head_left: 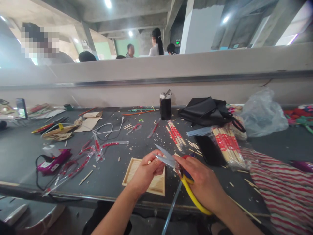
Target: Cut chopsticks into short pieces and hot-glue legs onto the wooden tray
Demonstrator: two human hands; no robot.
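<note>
My right hand (205, 181) is wrapped round a pair of scissors (187, 189) with yellow handles. The blades are apart and point left, over my other hand. With its fingers pinched, my left hand (148, 171) holds a small pale piece (149, 162), mostly hidden, close to the lower blade. Below this hand lies a shallow tray of light wooden sticks (129, 173) with a raised rim, partly covered by the hand. A long bluish translucent strip (172, 209) runs from beneath my right hand past the table edge; whether the hand touches it, I cannot tell.
Chopsticks in red wrappers (174, 135), a packed bundle (227, 145) and a black phone (210, 151) lie to the right, near striped cloth (281, 182). Leftward are a purple device (53, 161), torn wrappers (85, 158) and a white cable (107, 124). A bottle (166, 107) stands behind.
</note>
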